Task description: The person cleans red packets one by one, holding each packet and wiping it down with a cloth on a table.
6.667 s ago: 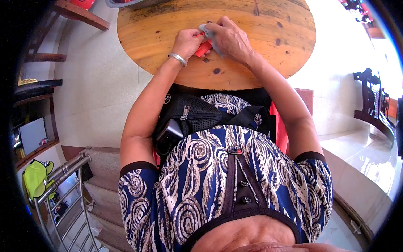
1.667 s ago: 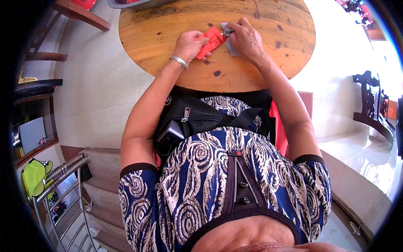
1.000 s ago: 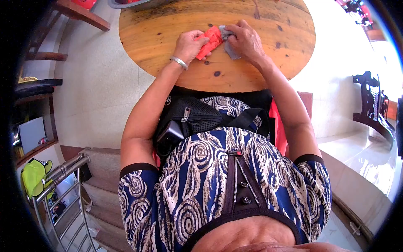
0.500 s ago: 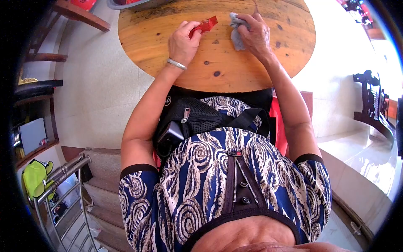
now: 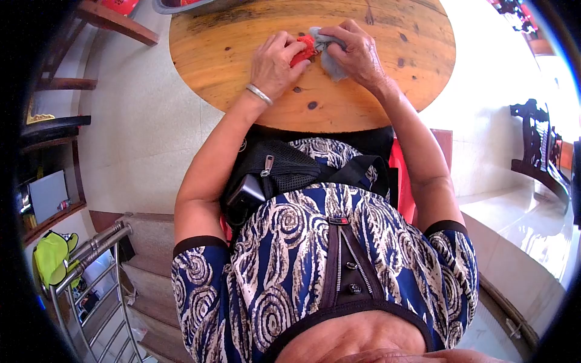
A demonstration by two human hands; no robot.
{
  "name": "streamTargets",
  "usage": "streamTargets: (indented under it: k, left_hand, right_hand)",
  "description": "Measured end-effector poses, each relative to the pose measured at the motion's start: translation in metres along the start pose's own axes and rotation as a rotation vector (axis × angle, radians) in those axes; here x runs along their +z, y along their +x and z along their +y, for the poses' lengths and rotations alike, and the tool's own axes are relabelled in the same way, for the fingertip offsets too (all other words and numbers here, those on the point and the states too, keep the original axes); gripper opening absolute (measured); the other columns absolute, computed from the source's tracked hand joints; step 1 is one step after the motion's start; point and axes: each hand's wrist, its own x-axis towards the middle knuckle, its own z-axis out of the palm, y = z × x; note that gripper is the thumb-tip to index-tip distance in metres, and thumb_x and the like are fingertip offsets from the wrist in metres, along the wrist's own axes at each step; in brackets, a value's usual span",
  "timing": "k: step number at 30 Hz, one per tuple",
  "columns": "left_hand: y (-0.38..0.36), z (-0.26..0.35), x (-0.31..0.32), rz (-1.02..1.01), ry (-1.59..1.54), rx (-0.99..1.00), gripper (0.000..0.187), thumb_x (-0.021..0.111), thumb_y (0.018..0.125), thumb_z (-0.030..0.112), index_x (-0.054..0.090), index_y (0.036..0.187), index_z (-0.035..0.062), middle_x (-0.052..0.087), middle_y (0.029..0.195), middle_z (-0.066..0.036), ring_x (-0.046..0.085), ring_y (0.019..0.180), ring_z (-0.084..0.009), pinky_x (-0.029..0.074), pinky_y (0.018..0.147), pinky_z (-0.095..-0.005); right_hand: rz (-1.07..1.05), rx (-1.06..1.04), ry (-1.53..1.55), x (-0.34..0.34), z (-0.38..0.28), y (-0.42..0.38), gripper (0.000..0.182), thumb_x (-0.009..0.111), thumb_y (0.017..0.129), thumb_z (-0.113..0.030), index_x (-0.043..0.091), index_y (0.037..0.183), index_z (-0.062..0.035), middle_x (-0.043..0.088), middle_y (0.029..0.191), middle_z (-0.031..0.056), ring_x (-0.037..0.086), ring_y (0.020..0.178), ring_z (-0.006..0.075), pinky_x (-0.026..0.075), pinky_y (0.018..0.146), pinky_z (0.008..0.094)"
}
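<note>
"Table first: what's it like?"

"Rounded, knotty wood, with a grey basin at its far left edge, partly out of view."

"And the hands?"

"Left hand and right hand are both over the tabletop, close together."

"Gripping what?"

"The right pinches a grey cloth between thumb and fingers. The left pinches a crinkled red piece, between the hands, right beside the cloth."

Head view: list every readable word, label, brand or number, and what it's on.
Readable: none.
Shirt tag: too small.
Pale mark by the black bag: too small.
Red packet in the left hand: nothing legible.
</note>
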Motion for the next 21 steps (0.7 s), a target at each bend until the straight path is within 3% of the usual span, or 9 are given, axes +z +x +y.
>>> streamTargets:
  k: [10,13,15,21]
  left_hand:
    - [-0.001,-0.009,0.008,0.073,-0.059,-0.098,0.048,0.08,0.065,0.026,0.062,0.104,0.0048,0.057,0.098,-0.011,0.058,0.094,-0.0293,0.048,0.083,-0.0364]
    - [-0.001,-0.009,0.007,0.038,0.015,-0.149,0.054,0.08,0.066,0.034,0.06,0.106,0.0029,0.057,0.097,-0.012,0.058,0.091,-0.031,0.049,0.079,-0.038]
    - [-0.002,-0.008,0.004,-0.101,0.071,-0.227,0.057,0.078,0.068,0.041,0.061,0.107,0.0027,0.057,0.095,-0.014,0.059,0.087,-0.0319,0.049,0.075,-0.0393]
    - [-0.003,-0.01,0.008,-0.095,0.059,-0.217,0.057,0.076,0.069,0.042,0.061,0.109,0.0047,0.056,0.091,-0.013,0.059,0.085,-0.0321,0.049,0.073,-0.0396]
  right_hand:
    - [-0.108,0.089,-0.124,0.017,-0.002,-0.009,0.029,0.056,0.079,-0.01,0.066,0.107,-0.0117,0.057,0.095,0.0146,0.06,0.086,0.034,0.05,0.077,0.0406]
    - [-0.124,0.098,-0.157,0.018,-0.003,-0.009,0.028,0.058,0.079,-0.01,0.065,0.106,-0.0128,0.056,0.096,0.0134,0.06,0.086,0.0329,0.05,0.076,0.041]
    - [-0.127,0.091,-0.173,0.017,-0.005,-0.009,0.028,0.058,0.079,-0.011,0.065,0.106,-0.0135,0.056,0.097,0.0129,0.06,0.086,0.0323,0.05,0.076,0.0413]
    - [-0.159,0.11,-0.323,0.013,-0.004,-0.007,0.028,0.06,0.079,-0.014,0.066,0.105,-0.0172,0.055,0.097,0.0125,0.061,0.087,0.032,0.051,0.074,0.0416]
